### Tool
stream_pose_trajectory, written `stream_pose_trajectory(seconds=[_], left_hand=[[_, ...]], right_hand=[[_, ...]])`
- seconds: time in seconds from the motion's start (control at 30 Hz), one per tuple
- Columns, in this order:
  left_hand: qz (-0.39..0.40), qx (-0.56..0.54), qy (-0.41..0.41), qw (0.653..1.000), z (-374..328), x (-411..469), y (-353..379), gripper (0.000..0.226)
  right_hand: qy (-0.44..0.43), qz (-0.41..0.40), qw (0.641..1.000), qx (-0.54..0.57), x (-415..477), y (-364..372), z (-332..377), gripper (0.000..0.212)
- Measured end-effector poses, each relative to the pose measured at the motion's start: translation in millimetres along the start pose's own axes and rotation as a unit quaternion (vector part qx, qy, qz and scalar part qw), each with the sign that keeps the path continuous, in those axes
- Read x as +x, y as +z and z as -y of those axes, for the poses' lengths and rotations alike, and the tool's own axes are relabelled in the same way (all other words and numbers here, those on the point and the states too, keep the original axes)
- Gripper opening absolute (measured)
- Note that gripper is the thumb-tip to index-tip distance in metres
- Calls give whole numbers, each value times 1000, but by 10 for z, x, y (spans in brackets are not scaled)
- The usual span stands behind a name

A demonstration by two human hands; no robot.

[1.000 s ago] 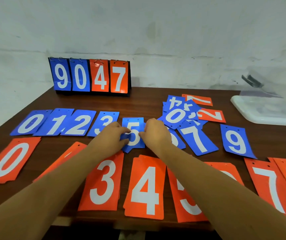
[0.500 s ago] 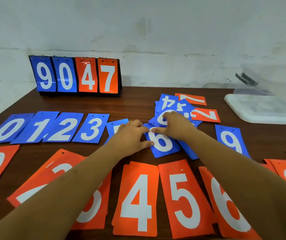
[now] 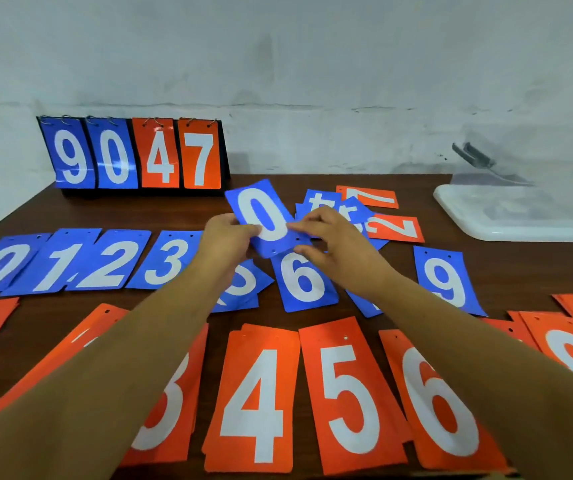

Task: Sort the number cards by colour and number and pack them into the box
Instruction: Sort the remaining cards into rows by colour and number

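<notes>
**Blue 0 card held up in both hands**

The person holds a blue 0 card (image 3: 264,216) tilted above the middle of the wooden table (image 3: 181,209), over the blue 6 card (image 3: 304,282). The left hand (image 3: 224,237) pinches its left edge between thumb and fingers, and the right hand (image 3: 333,244) pinches its right edge the same way. A blue row (image 3: 105,265) of 0 to 3 lies to the left, with an orange row (image 3: 261,400) nearer the person. The clear plastic box (image 3: 520,223) sits far right, and the flip scoreboard (image 3: 136,154) stands by the wall.
</notes>
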State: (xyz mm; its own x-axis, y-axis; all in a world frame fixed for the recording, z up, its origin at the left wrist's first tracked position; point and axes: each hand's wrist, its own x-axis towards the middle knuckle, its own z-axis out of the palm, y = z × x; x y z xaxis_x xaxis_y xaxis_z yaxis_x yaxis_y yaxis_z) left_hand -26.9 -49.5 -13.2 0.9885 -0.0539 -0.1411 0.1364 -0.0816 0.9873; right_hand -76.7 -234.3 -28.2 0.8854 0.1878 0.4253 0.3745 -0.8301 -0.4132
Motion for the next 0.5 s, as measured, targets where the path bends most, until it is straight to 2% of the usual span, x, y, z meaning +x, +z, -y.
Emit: stream_pose_trajectory(seconds=[0.1,0.17,0.23,0.3,0.37,0.5], left_hand=[[-37,17,3,999,45,58,-95,18],[-58,77,13,995,46,54,-155,21],[-84,124,32,988,62,68,-210,30],[-103,130,35,986,63,74,-261,35],[-101,124,37,986,79,95,-288,35],[-80,127,40,988,116,94,-281,31]], right_hand=[[136,11,991,-13,-5,-69,-136,45],[185,46,980,-59,17,-70,-245,44],[191,66,976,-85,58,-19,-300,46],[187,54,975,-103,137,45,-338,50],[195,48,973,-113,246,99,-398,58],[233,98,961,-116,422,199,-562,68]])
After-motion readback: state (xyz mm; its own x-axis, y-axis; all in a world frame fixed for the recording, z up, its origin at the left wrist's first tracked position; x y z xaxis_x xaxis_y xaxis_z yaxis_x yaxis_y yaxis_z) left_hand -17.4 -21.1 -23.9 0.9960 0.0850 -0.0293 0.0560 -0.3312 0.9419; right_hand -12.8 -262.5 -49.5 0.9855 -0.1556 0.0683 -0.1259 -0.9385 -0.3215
